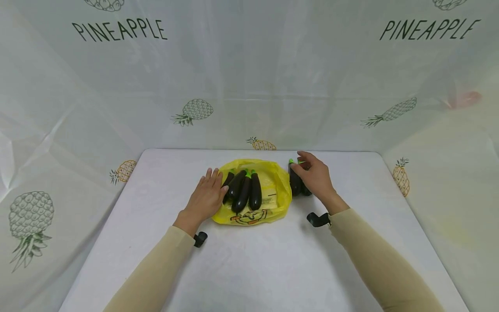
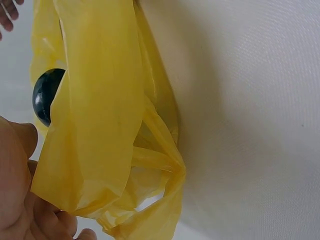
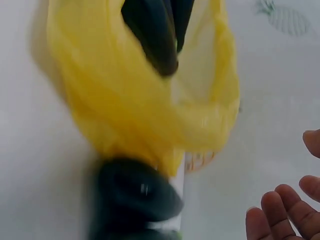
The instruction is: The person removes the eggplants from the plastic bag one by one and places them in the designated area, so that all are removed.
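Observation:
A yellow plastic bag [image 1: 281,190] lies spread on the white table, its mouth facing up. Several dark eggplants [image 1: 255,193] rest side by side in it, green stems toward the back. My left hand [image 1: 205,195] rests along the bag's left edge with fingers extended; its thumb reaches over the rim by the leftmost eggplant. In the left wrist view the bag's film [image 2: 100,100] hides part of that hand. To the right of the bag lie two more eggplants [image 1: 295,182]. My right hand [image 1: 315,175] hovers over them, fingers loosely bent and holding nothing.
White sheeting printed with pineapples [image 1: 198,109] hangs behind and beside the white table [image 1: 249,268]. Dark wrist-camera mounts [image 1: 317,219] stick out from both sleeves, low over the tabletop.

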The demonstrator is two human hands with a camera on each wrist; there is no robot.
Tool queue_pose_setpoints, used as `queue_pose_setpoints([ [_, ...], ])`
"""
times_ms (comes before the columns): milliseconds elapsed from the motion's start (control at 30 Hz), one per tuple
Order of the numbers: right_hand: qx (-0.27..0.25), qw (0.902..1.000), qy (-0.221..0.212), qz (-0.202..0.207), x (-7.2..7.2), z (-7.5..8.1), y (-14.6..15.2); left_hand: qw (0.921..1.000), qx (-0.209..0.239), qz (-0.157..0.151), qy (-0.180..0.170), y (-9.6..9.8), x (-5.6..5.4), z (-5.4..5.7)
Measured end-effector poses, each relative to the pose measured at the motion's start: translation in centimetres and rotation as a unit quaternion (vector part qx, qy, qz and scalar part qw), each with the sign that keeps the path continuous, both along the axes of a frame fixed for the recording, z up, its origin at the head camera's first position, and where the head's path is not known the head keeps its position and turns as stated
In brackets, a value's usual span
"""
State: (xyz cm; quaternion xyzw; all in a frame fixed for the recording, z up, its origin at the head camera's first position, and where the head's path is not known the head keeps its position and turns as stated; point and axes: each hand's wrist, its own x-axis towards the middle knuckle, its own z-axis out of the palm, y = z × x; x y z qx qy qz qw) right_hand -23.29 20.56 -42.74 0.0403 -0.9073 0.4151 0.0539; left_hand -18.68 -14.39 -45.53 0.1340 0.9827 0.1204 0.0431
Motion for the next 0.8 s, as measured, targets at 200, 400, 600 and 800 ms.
queue_pose_setpoints([
  [200, -0.007, 0.9996, 0.0, 0.026, 0.6, 0.2, -3.1, 1.0, 0.0, 0.001, 0.0, 0.0, 0.0, 0.0],
  [400, -0.024, 0.9988, -0.016, 0.04, 1.2, -0.3, -5.5, 1.0, 0.006, 0.001, 0.002, 0.0, 0.1, 0.0],
  [600, -0.042, 0.997, -0.032, 0.056, 1.7, -1.3, -6.9, 1.0, 0.006, 0.002, -0.001, 0.1, 0.1, -0.2],
  [800, -0.045, 0.9942, -0.068, 0.07, 1.6, -2.9, -8.1, 1.0, 0.004, 0.002, -0.005, 0.1, 0.2, -0.1],
])
